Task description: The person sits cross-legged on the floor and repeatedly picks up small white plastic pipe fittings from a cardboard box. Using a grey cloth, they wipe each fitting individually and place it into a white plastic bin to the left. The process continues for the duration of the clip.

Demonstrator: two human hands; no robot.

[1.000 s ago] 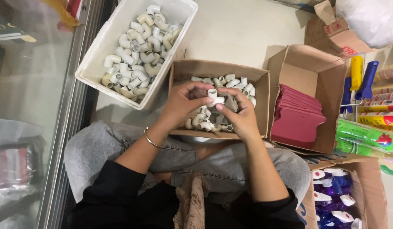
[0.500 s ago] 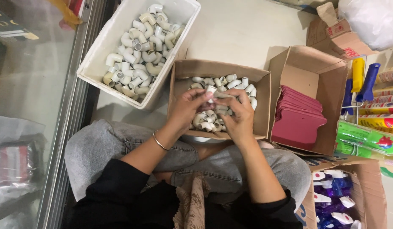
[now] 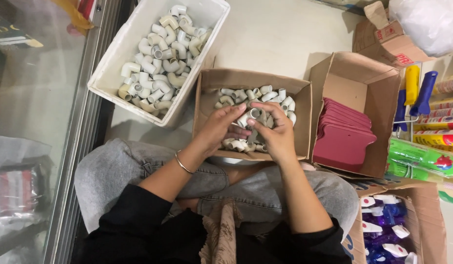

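Both hands meet over the cardboard box (image 3: 207, 98) of elbows on the lap. The left hand (image 3: 217, 128) and right hand (image 3: 276, 132) close their grip together on one white elbow (image 3: 251, 116), above the pile.

One camera sits on the person's head and looks almost straight down. It is close above the lap, the cardboard box (image 3: 251, 83) and the floor (image 3: 285, 34).
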